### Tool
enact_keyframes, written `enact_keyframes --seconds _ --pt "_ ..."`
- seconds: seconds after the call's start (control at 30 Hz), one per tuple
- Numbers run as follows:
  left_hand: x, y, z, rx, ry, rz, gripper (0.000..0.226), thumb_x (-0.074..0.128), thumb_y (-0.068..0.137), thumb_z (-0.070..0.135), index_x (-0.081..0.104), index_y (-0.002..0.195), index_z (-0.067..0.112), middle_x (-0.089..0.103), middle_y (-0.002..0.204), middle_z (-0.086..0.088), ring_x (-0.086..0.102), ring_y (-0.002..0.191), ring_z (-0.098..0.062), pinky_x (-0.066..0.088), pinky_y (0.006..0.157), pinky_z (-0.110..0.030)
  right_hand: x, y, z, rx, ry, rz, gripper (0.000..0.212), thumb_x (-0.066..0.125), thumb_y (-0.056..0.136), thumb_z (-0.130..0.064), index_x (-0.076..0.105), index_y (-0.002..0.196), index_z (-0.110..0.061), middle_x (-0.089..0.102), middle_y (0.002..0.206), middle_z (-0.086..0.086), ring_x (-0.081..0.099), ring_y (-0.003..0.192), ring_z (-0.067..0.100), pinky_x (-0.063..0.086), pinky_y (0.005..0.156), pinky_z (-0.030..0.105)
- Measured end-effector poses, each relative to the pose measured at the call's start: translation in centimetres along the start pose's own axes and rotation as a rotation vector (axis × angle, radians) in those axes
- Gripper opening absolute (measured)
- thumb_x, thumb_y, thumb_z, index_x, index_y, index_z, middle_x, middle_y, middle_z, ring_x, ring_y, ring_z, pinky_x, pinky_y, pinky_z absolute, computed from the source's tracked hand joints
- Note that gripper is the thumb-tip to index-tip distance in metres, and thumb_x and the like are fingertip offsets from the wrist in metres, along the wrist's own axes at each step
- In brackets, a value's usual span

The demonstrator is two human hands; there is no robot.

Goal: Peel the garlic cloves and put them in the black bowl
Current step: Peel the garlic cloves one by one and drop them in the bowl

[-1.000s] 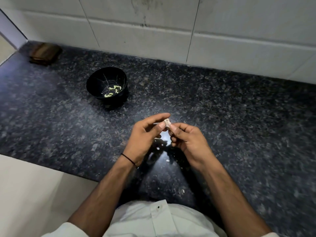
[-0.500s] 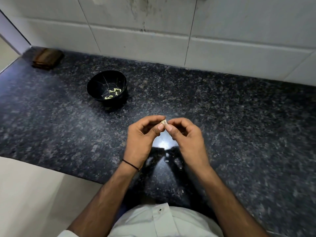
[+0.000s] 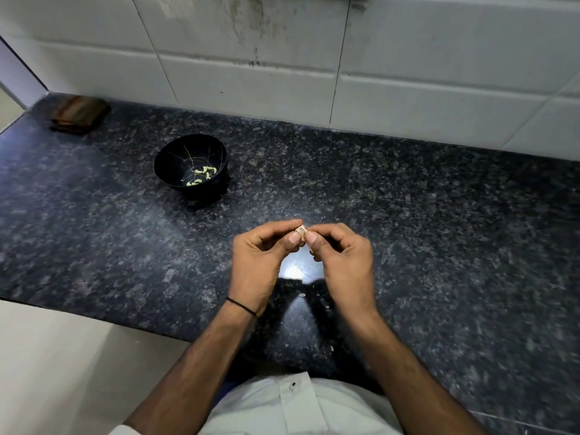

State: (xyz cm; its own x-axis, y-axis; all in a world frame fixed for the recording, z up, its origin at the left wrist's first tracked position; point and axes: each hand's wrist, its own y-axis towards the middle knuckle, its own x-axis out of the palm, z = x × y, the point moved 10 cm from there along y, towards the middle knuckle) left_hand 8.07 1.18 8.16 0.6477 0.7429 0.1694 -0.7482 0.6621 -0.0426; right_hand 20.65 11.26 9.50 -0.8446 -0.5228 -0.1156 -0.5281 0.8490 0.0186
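Note:
A small pale garlic clove [image 3: 301,229] is held above the dark granite counter [image 3: 439,233]. My left hand [image 3: 262,260] pinches it between thumb and forefinger. My right hand [image 3: 342,262] pinches the same clove from the right, fingers curled, and hides most of it. The black bowl [image 3: 171,163] stands on the counter to the far left of my hands, with several peeled yellowish cloves [image 3: 201,175] in its bottom.
A brown wooden object [image 3: 81,114] lies in the far left corner by the white tiled wall [image 3: 282,73]. Small bits of garlic skin [image 3: 302,295] are scattered on the counter below my hands. The counter's front edge runs at the lower left.
Both hands have drawn closer together around the clove, and my left forefinger has curled down onto it. The camera has tilted so the bowl sits lower in view.

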Motion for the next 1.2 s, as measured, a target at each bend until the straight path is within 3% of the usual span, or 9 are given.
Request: enact_keyframes --seconds 0.3,0.53,0.63,0.7,0.77,0.87,0.97,1.07,1.2 --pt "0.0 0.0 -1.7 -0.071 -0.012 -0.039 0.021 0.068 0.086 -0.003 0.073 0.106 0.001 0.076 0.097 -0.010 0.070 0.087 -0.015 0.056 0.075 -0.024 0.0 0.4 3.6 0.237 0.075 -0.072 0.018 0.056 0.100 -0.012 0.068 0.088 -0.006 0.061 0.074 0.002 0.052 0.069 0.011 0.046 0.065 0.026" --pt "-1.6 2.0 -5.6 -0.099 0.405 -0.010 0.024 0.065 0.092 0.001 0.075 0.097 0.022 0.075 0.094 0.006 0.067 0.079 0.001 0.052 0.076 -0.017 0.0 -0.4 8.4 0.402 0.030 -0.068 0.030 0.040 0.096 -0.015 0.044 0.066 -0.019 0.033 0.059 -0.002 0.026 0.052 0.013 0.017 0.049 0.029" --pt "-1.7 3.0 -6.6 -0.058 0.590 -0.007 0.020 0.065 0.092 0.005 0.076 0.100 0.019 0.074 0.096 0.007 0.067 0.085 0.002 0.053 0.086 -0.018 -0.2 -0.5 9.3 0.324 -0.074 -0.093 0.041 0.052 0.102 -0.028 0.049 0.062 -0.021 0.040 0.049 -0.011 0.035 0.046 0.009 0.030 0.046 0.028" --pt "-1.3 3.3 -7.0 -0.040 0.649 -0.029 0.018 0.065 0.093 0.006 0.075 0.103 0.016 0.074 0.097 0.006 0.067 0.089 -0.002 0.052 0.090 -0.021 -0.6 -0.4 9.9 0.287 -0.121 -0.086 0.033 0.059 0.101 -0.028 0.060 0.069 -0.018 0.053 0.051 -0.012 0.050 0.052 0.007 0.047 0.058 0.034" --pt "-0.9 3.5 -7.3 -0.041 0.671 -0.065 0.021 0.063 0.094 0.005 0.074 0.107 0.015 0.073 0.101 0.004 0.066 0.094 -0.005 0.051 0.092 -0.019 -1.0 -0.3 10.2 0.265 -0.143 -0.076 0.022 0.064 0.097 -0.021 0.066 0.075 -0.019 0.062 0.062 -0.012 0.056 0.063 0.006 0.048 0.066 0.033" --pt "-0.8 3.3 -7.1 -0.020 0.685 -0.094 0.034 0.055 0.094 -0.002 0.069 0.119 0.017 0.069 0.116 0.003 0.063 0.107 -0.008 0.042 0.089 -0.003 -1.4 -0.5 9.8 0.251 -0.089 -0.051 0.013 0.064 0.096 -0.008 0.071 0.085 -0.010 0.068 0.075 -0.007 0.059 0.069 0.005 0.043 0.064 0.015" --pt "-1.3 2.2 -5.1 0.091 0.689 0.009 0.040 0.050 0.090 -0.013 0.066 0.121 0.007 0.061 0.125 -0.004 0.057 0.103 -0.005 0.036 0.090 0.003 -1.9 -0.9 9.9 0.275 0.024 -0.014 0.015 0.061 0.097 -0.003 0.074 0.091 -0.007 0.073 0.089 0.008 0.070 0.082 0.022 0.045 0.060 0.011" --pt "-1.7 -0.2 -3.5 0.176 0.718 0.146 0.036 0.052 0.087 -0.014 0.069 0.109 0.008 0.059 0.115 0.001 0.057 0.095 -0.005 0.039 0.090 -0.004 -1.8 -1.4 10.6 0.304 0.084 -0.017 0.022 0.056 0.098 -0.002 0.075 0.093 -0.014 0.068 0.077 0.009 0.062 0.070 0.027 0.044 0.058 0.026" --pt "-0.7 -2.5 -6.5 0.006 0.516 0.055 0.028 0.057 0.093 -0.003 0.070 0.095 0.021 0.069 0.102 0.006 0.066 0.086 -0.008 0.053 0.082 -0.021 -0.9 -1.7 10.7 0.326 0.186 -0.042 0.021 0.049 0.100 0.004 0.068 0.096 -0.005 0.063 0.075 0.011 0.056 0.064 0.023 0.048 0.054 0.032"
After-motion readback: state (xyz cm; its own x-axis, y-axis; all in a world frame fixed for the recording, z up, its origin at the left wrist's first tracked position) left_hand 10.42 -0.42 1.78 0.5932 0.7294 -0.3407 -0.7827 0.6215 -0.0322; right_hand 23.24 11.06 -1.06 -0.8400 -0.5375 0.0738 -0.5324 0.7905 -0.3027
